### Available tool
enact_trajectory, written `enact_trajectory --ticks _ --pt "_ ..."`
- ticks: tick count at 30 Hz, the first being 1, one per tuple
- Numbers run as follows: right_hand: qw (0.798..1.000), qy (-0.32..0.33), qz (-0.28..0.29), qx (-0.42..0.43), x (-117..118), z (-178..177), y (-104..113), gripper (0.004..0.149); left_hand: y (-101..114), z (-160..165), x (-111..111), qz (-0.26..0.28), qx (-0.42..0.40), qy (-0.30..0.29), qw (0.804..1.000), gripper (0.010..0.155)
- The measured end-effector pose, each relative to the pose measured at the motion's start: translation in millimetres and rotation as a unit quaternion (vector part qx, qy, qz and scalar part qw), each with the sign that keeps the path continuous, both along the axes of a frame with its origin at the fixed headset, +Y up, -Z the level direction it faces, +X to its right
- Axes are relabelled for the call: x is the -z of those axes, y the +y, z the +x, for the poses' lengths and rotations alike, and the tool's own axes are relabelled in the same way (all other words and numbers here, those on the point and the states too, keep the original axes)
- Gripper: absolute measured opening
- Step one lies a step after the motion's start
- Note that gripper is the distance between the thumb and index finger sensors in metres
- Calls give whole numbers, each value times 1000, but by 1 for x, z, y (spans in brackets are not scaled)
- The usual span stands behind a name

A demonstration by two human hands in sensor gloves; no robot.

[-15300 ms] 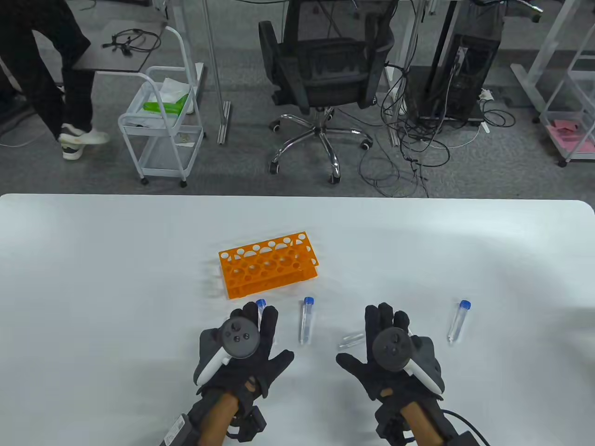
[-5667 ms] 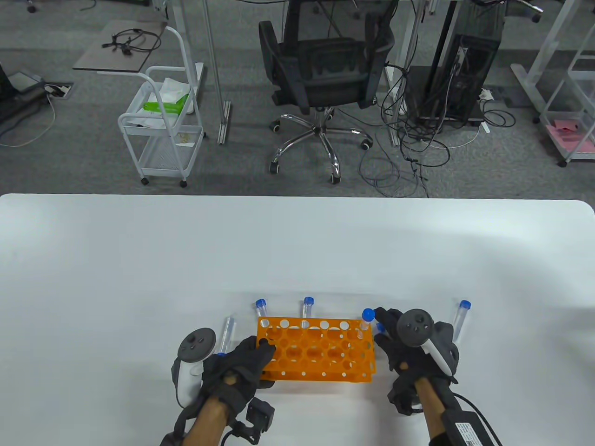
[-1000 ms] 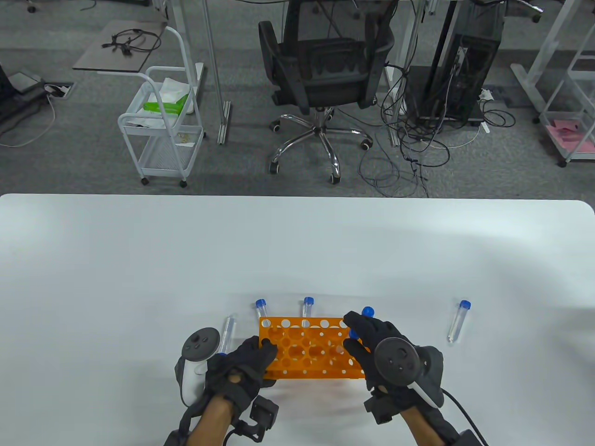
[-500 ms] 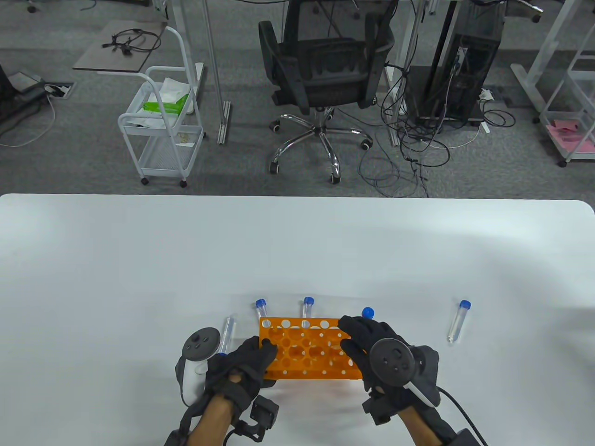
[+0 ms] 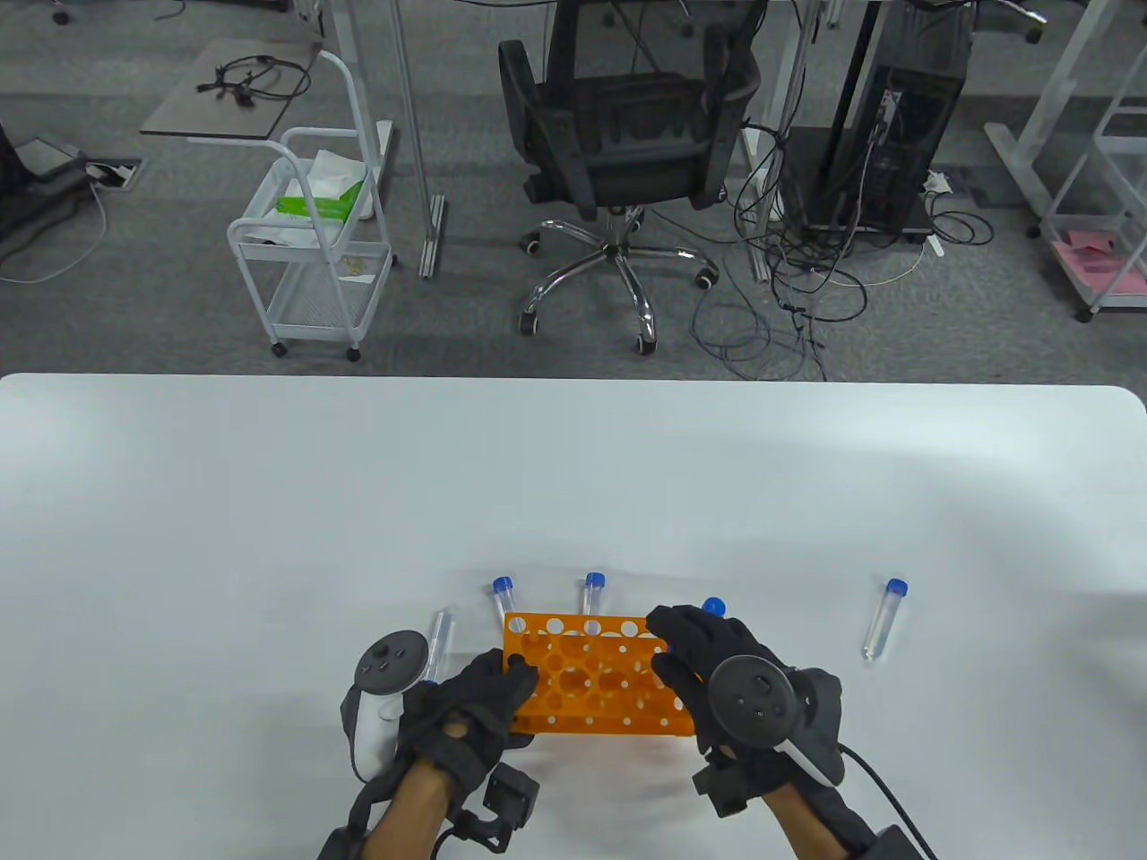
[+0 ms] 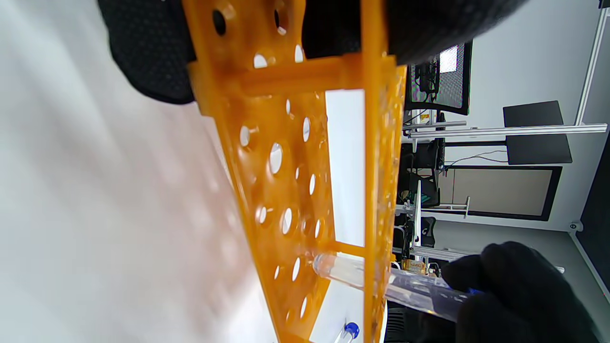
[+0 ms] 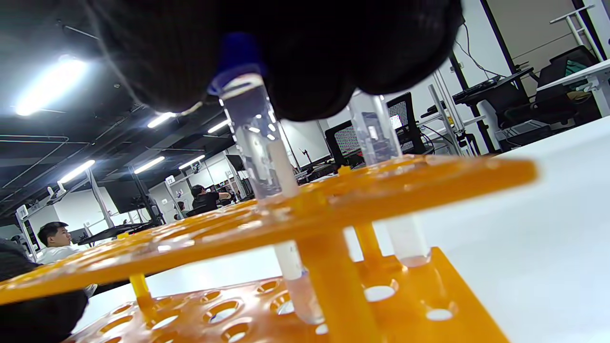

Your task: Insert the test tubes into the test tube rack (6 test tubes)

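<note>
The orange rack [image 5: 587,672] stands on the white table near its front edge. My left hand [image 5: 506,672] grips the rack's left end; its fingers [image 6: 143,57] wrap the end wall in the left wrist view. My right hand [image 5: 672,645] is over the rack's right part and holds a blue-capped test tube [image 7: 257,147] by its top. The tube goes down through a top hole, its tip at the lower plate [image 6: 333,267]. Another capped tube [image 5: 714,606] stands in the rack's far right corner [image 7: 376,133].
Several loose tubes lie on the table: one to the right [image 5: 883,618], two just behind the rack [image 5: 591,593] [image 5: 500,598], one left of it by my left hand [image 5: 439,640]. An office chair [image 5: 618,134] and a white cart [image 5: 314,251] stand beyond the table.
My right hand has moved a little left and lower over the rack, and the held tube's cap is now hidden under it. The rack has turned slightly. The left hand keeps its grip.
</note>
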State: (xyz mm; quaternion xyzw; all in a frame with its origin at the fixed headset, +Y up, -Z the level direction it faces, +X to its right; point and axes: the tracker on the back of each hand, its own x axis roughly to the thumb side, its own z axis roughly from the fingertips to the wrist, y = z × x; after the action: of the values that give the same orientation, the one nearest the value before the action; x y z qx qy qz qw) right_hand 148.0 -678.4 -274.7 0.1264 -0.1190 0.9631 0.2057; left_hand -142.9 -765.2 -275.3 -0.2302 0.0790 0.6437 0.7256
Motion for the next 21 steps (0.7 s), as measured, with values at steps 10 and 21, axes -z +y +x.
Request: enact_trajectory --ticks 10,21 --pt "1000 -2 -7 8 2 4 1 55 0 1 0 -1 1 1 1000 50" --pt "998 -18 30 48 3 27 18 56 1 -2 0 0 -3 12 1000 50"
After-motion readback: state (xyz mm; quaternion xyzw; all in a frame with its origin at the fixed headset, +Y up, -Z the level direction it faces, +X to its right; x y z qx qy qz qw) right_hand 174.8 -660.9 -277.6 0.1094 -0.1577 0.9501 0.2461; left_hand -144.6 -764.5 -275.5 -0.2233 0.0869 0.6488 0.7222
